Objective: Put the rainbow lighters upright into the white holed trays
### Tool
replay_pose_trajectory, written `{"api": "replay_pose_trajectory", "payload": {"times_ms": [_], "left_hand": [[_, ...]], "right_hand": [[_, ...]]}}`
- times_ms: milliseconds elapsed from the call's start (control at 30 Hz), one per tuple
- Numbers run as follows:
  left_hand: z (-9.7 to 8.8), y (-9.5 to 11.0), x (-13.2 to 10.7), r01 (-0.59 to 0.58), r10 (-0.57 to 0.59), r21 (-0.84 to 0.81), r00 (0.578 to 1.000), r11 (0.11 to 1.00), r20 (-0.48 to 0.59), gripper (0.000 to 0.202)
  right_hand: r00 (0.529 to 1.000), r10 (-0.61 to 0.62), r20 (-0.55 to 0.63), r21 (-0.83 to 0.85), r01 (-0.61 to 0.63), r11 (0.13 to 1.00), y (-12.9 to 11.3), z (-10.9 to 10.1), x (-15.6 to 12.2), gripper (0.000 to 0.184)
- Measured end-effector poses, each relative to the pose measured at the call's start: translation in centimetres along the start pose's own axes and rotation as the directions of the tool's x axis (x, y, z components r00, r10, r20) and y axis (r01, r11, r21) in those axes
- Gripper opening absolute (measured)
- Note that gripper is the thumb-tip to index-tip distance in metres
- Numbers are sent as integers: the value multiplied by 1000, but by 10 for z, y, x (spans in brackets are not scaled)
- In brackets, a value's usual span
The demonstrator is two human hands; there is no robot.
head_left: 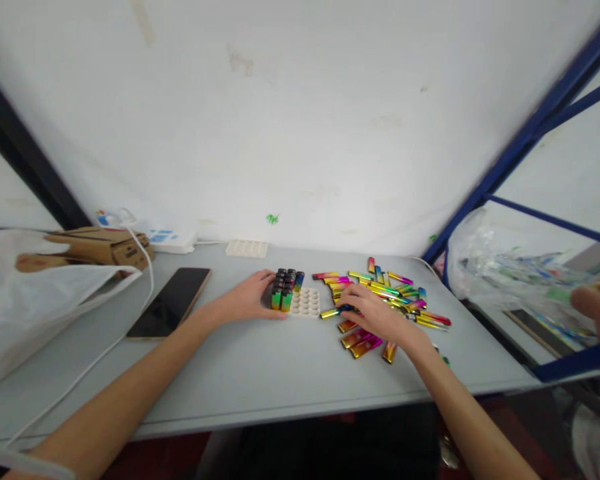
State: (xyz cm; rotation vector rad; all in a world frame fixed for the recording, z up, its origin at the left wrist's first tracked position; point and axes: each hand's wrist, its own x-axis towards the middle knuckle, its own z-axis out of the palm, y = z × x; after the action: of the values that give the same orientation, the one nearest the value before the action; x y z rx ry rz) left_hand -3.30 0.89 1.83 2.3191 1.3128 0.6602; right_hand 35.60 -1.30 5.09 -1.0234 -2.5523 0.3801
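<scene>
My left hand [253, 297] curves round the left end of a small white holed tray [307, 303], thumb along its front corner and fingers behind. In the tray's left part stand several upright lighters [281, 299], with black tops and shiny rainbow bodies. Empty round holes show in its right part. My right hand [367, 310] is over the near left side of a loose pile of rainbow lighters [395, 291], fingers bent down and closed about a lighter with a dark end [347, 308]. The fingertips partly cover that lighter.
A second white holed tray [247, 249] lies against the wall. To the left are a phone [171, 303], a white cable [149, 267], a plastic bag [25, 300] and a cardboard box [110, 247]. Beyond the blue frame [500, 170] at right, another person's hand [597, 307] shows near a clear bag [510, 267].
</scene>
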Motion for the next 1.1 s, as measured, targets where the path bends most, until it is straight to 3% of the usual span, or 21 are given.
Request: {"api": "replay_pose_trajectory", "payload": {"times_ms": [200,300,433,467,567,700,800,900,1000,1100], "left_hand": [[1,-2,0,3,-3,9,1000,1000,0,94],[2,-4,-1,21,-21,22,1000,1000,-3,97],[2,-7,-1,-20,20,25,1000,999,-1,94],[3,-8,-1,-34,34,23,999,999,-1,93],[3,-9,-1,-56,56,9,998,998,-9,91],[2,-5,-1,-50,50,-12,999,999,-2,90],[0,-2,-2,-29,29,-5,1000,1000,9,92],[-1,-1,-2,-8,8,11,1000,1000,10,94],[-1,-3,-2,-17,17,11,1000,1000,13,93],[1,-6,-2,-41,40,9,999,999,5,93]], "right_hand": [[969,171,-176,339,-104,935,-10,-12,18,30],[918,294,-266,601,-81,795,-18,-10,41,42],[807,457,-374,816,52,576,-31,-1,79,55],[801,466,-376,844,88,529,-34,1,87,58],[848,432,-308,909,128,397,-45,9,102,63],[871,421,-255,953,152,263,-61,21,105,62],[884,428,-189,971,104,214,-68,28,103,63],[890,454,-46,982,-44,185,-67,36,101,67],[848,529,39,966,-168,197,-63,45,102,73],[778,628,-14,938,-208,279,-60,53,103,66]]}}
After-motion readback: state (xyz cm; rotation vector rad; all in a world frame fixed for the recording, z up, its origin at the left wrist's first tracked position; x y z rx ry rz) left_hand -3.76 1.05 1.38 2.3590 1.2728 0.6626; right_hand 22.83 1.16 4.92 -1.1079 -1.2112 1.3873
